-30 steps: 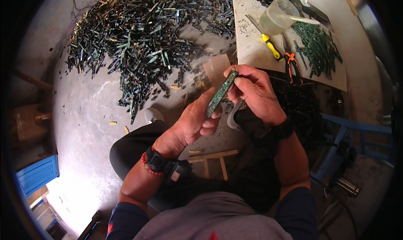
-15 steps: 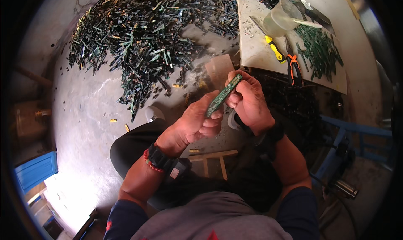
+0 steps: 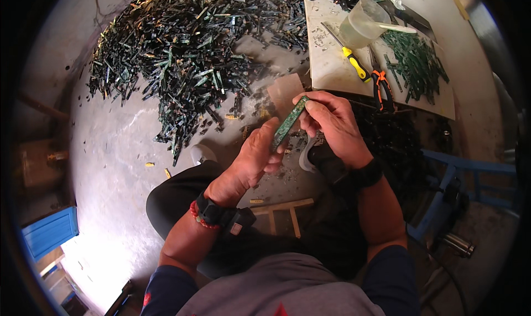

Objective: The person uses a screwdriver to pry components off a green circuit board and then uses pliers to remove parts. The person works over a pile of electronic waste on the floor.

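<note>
Strip [image 3: 289,123], green, narrow and speckled, held slantwise between left hand [image 3: 259,150] and right hand [image 3: 336,125]. Left hand: closed around the lower end, thumb on 1 side, fingers curled round the other. Right hand: pinching the upper end between thumb and fingers. Contact behind the strip: hidden; cannot tell.

Handling, by judgement: light, given the slender form and fingertip hold. Probably stiff; no sag visible between the 2 hands. Possibly brittle under bending or twisting. Face apparently uneven, hence likely only slightly slippery; edges possibly sharp.

Recommended hold: grasp by the long edges near each end, thumb opposed to fingers. Use light, even pressure. Avoid pressing on the middle of the face or levering 1 end against the other. For a 1-handed hold, grasp at mid-length for balance.

Beyond the right hand: surface [image 3: 326,70] bearing pliers [image 3: 381,89] with orange-and-black handles, nearest; then a yellow-handled screwdriver [image 3: 355,65], a translucent container [image 3: 357,31] and, farther right, a heap of green strips [image 3: 415,64]. Beyond the left hand, farther off and leftward: large pile of dark strips [image 3: 188,56] on the floor [image 3: 121,150].
</note>
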Demonstrator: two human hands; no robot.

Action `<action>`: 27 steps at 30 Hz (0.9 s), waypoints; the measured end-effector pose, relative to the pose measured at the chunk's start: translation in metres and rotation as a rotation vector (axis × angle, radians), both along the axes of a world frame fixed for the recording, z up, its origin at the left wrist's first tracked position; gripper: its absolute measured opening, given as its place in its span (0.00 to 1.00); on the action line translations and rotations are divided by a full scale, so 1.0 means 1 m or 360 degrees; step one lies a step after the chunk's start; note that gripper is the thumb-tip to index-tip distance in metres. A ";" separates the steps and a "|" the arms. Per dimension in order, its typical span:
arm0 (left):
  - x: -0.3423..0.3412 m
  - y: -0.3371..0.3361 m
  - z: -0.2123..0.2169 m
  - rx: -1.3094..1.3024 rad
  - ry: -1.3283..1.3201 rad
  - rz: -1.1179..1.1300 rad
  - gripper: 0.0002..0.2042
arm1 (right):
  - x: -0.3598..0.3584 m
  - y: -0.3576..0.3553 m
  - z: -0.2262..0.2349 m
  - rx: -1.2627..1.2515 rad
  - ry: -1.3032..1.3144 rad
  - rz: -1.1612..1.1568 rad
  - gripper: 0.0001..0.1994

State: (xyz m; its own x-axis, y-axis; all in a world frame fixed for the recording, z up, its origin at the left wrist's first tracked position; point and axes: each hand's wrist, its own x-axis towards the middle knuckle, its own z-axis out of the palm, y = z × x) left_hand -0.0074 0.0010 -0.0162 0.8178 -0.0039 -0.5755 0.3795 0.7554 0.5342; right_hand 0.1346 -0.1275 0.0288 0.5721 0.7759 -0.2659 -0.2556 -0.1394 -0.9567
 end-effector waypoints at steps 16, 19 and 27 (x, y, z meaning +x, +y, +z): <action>-0.001 0.002 0.016 -0.0076 0.0098 -0.0017 0.21 | -0.007 0.003 -0.012 0.0214 0.0289 -0.0071 0.11; 0.000 0.005 0.021 -0.0243 0.0113 -0.0053 0.22 | -0.009 0.003 -0.016 0.0359 0.0507 -0.0104 0.11; -0.010 0.003 0.027 -0.0405 0.0032 -0.0228 0.25 | -0.012 0.001 -0.023 0.0552 0.0813 0.0087 0.12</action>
